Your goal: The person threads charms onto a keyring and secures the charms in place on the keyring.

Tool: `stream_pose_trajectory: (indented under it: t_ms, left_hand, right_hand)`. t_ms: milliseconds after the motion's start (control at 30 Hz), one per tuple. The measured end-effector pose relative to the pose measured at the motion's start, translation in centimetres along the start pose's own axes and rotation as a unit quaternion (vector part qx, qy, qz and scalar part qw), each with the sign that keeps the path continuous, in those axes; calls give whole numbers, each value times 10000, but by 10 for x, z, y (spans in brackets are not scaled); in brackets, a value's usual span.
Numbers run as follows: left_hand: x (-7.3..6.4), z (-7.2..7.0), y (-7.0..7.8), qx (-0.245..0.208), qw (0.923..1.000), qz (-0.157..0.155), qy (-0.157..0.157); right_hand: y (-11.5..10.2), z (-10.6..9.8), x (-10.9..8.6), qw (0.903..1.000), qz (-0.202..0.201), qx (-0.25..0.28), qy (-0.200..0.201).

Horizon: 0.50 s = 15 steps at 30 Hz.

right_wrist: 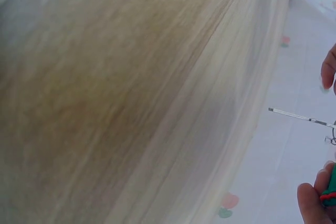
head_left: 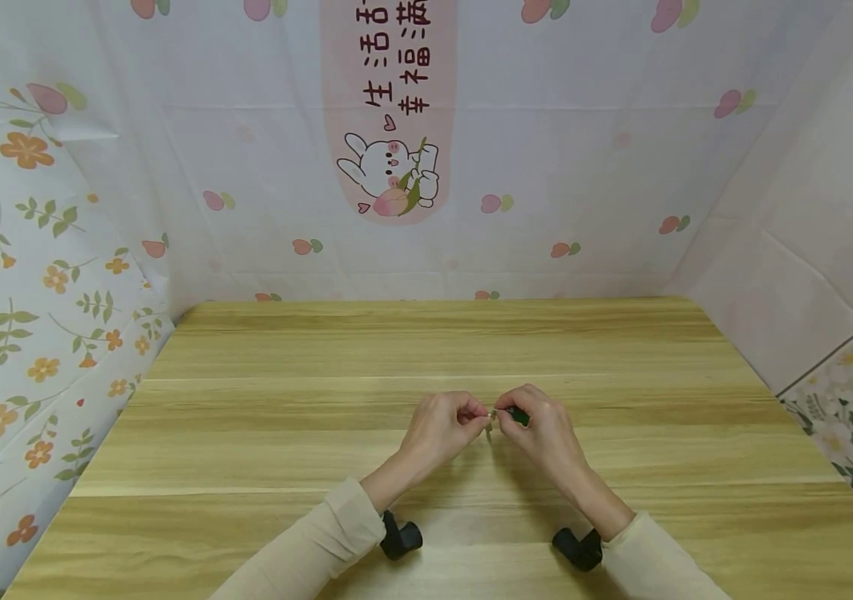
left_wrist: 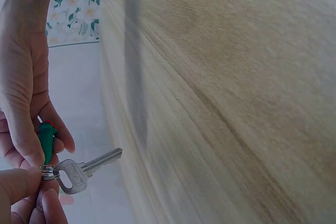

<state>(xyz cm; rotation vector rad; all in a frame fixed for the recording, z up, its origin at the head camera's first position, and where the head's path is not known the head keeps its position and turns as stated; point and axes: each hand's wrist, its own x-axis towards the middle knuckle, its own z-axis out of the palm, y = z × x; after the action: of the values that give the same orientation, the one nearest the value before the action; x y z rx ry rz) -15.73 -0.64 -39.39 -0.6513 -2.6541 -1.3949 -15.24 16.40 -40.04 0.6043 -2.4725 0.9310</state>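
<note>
My left hand and right hand meet over the middle of the table, fingertips almost together. Between them is a metal key ring, pinched by the left thumb and finger. A silver key hangs from the ring; its toothed blade points away from the fingers in the left wrist view. Curled around a green charm with red trim, the right hand has its thumb tip close by the ring. Only part of the charm and the thin edge of the key show in the right wrist view.
The wooden table spreads around both hands. Black wrist-worn devices sit below each wrist. A patterned white curtain hangs behind the table, with flowered cloth at the left side.
</note>
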Motion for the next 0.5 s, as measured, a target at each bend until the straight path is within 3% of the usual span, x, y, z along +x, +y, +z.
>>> stream_pose_trajectory:
  t_ms: [500]
  left_hand:
    - [-1,0,1,-141,9998,-95,-118]
  right_hand:
    - [-1,-3,-2,9995,-313,69,-64]
